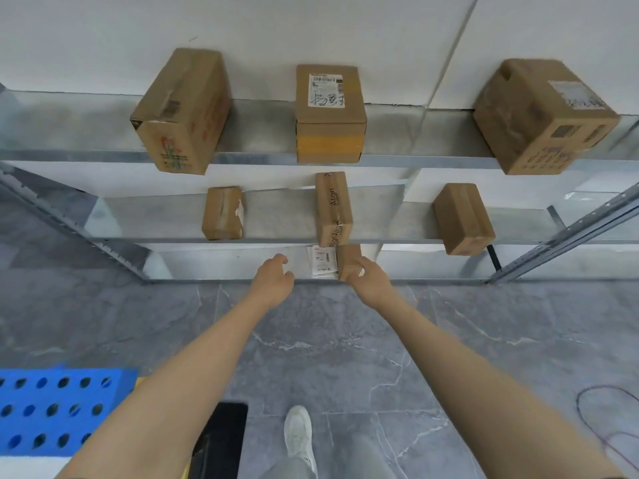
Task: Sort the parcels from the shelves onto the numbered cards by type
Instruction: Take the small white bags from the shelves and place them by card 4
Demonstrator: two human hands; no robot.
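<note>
Both arms reach down to the lowest shelf (214, 280). There lies a small brown parcel (349, 261) with a white label (323, 261) on its left side. My right hand (368, 276) is at the parcel's right edge, fingers curled against it. My left hand (273, 276) hovers left of the label with loosely curled fingers, holding nothing. Three small cardboard boxes stand on the middle shelf: one left (223, 213), one printed "Align" (333, 209), one right (463, 218). Three bigger boxes stand on the top shelf (181, 110), (330, 114), (543, 117). No numbered cards are in view.
A metal rack with slanted uprights (567, 233) stands against a white wall. The floor is grey marble tile (345, 340). A blue perforated crate (55, 409) sits at lower left, a black object (224, 433) beside it. A thin cable loop (608, 416) lies at lower right. My shoe (299, 433) is below.
</note>
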